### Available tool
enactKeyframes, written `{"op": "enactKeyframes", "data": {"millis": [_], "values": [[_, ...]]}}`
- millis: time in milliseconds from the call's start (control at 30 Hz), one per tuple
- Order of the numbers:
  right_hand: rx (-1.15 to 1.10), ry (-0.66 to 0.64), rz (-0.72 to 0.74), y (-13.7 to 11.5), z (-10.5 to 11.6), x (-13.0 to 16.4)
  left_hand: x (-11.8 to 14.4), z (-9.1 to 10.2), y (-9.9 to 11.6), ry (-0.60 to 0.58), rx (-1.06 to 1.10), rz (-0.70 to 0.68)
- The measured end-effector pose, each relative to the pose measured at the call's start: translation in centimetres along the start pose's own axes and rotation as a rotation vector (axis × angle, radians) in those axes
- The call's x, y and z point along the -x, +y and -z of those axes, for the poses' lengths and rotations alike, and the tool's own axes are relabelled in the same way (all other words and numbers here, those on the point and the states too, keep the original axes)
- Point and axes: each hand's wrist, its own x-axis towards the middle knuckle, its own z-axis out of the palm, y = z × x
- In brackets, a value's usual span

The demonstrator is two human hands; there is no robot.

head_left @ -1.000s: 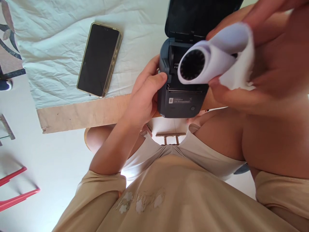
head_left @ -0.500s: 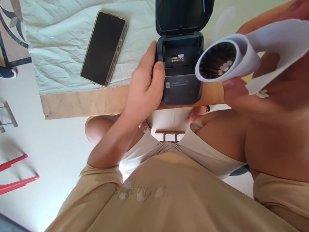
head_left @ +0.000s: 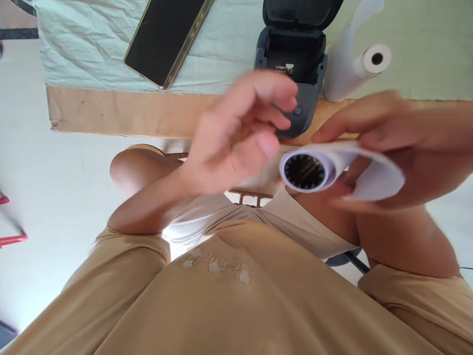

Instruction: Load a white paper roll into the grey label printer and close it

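Between the fingers of my right hand (head_left: 391, 143) is a paper roll (head_left: 332, 160) with a dark, ridged hollow core; a loose end of its paper curls back under the palm. My left hand (head_left: 236, 138), blurred, is in the air left of the roll, fingers apart and curved, holding nothing. Just beyond it a small dark label printer (head_left: 308, 98) sits at the table edge with its lid (head_left: 301, 12) raised and its paper bay showing. The left fingers overlap the printer's near side in view.
A second white paper roll (head_left: 343, 74) lies right of the printer, its strip trailing away. A smartphone (head_left: 166, 42) rests on the pale green cloth (head_left: 92, 44) at left. The wooden table edge (head_left: 121, 111) runs above my knees. Red chair parts (head_left: 13, 240) show at far left.
My left hand has let go of the printer and moved down toward the paper roll. My right hand has brought the roll lower and leftward, and the second roll has come into view.
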Motion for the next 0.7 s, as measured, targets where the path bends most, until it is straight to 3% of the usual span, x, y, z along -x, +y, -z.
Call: {"op": "enactKeyframes", "data": {"millis": [100,167,267,433,500,700], "values": [[-0.013,0.123,0.201,-0.6,-1.7,0.4,1.5,-1.5,0.3,-0.353,0.227,0.234],[0.007,0.227,0.213,-0.8,-2.8,1.4,1.8,-2.0,-0.5,-0.45,0.221,0.259],[0.031,0.267,0.171,-0.8,-3.8,2.9,1.8,-2.2,-2.5,-0.465,0.186,0.27],[0.094,0.136,0.11,-0.5,-4.2,4.0,1.6,-1.5,-6.3,-0.556,0.294,0.131],[0.132,0.076,0.111,-0.4,-4.4,4.2,1.6,-1.1,-7.4,-0.521,0.206,0.115],[0.156,-0.082,0.061,0.4,-5.0,5.1,1.9,-0.5,-9.0,-0.413,-0.063,0.256]]}}
